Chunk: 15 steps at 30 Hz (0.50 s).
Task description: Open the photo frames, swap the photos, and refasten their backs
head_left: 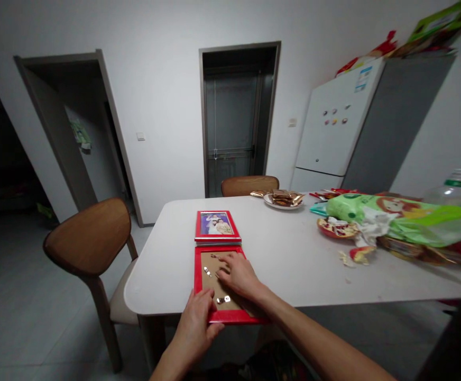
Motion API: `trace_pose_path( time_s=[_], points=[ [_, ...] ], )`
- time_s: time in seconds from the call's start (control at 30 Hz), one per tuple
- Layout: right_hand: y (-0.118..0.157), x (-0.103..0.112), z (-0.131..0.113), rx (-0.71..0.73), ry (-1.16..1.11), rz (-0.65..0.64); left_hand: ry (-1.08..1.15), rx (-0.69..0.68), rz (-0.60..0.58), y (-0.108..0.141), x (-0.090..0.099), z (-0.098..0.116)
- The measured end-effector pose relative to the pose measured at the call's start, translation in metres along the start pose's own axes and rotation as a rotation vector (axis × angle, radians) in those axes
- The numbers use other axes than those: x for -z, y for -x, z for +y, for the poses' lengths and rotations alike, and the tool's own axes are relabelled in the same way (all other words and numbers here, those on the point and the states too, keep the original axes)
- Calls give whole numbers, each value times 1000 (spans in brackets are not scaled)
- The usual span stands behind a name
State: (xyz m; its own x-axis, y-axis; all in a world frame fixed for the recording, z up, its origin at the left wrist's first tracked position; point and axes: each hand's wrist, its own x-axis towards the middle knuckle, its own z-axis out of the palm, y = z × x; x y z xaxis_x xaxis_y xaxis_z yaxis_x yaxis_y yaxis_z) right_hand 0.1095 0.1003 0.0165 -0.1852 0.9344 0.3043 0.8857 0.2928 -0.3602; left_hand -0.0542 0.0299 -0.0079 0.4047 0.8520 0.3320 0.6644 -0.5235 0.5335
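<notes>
A red picture frame (198, 270) lies face down at the table's near edge, its brown backing board (207, 261) showing. My left hand (199, 312) holds the frame's lower left corner, fingers on top and thumb by the bottom rim. Over the backing, my right hand (238, 275) has its fingers bent and apart, the index fingertip at a small metal clip (214, 256) near the top. A metal piece (207, 271) is on the left side, and another clip (223, 299) is at the bottom. Just beyond lies a second red frame (236, 230), face up with a photo of people.
The white table (286, 254) carries a plate (282, 205) of wrapped packets at the back. To the right are a green package (365, 209), opened fruit (335, 227), peel pieces and a clear plastic bottle (458, 190). Wooden chairs stand at left (91, 238) and behind.
</notes>
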Motion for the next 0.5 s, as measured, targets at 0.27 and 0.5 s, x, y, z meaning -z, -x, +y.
trace_pose_path(
  time_s=[0.27,0.5],
  points=[
    [22,14,3,-5,-45,-97,97,60,-12,0,3,2],
    [9,44,-21,16,-65,-27,489,242,221,-21,16,5]
  ],
)
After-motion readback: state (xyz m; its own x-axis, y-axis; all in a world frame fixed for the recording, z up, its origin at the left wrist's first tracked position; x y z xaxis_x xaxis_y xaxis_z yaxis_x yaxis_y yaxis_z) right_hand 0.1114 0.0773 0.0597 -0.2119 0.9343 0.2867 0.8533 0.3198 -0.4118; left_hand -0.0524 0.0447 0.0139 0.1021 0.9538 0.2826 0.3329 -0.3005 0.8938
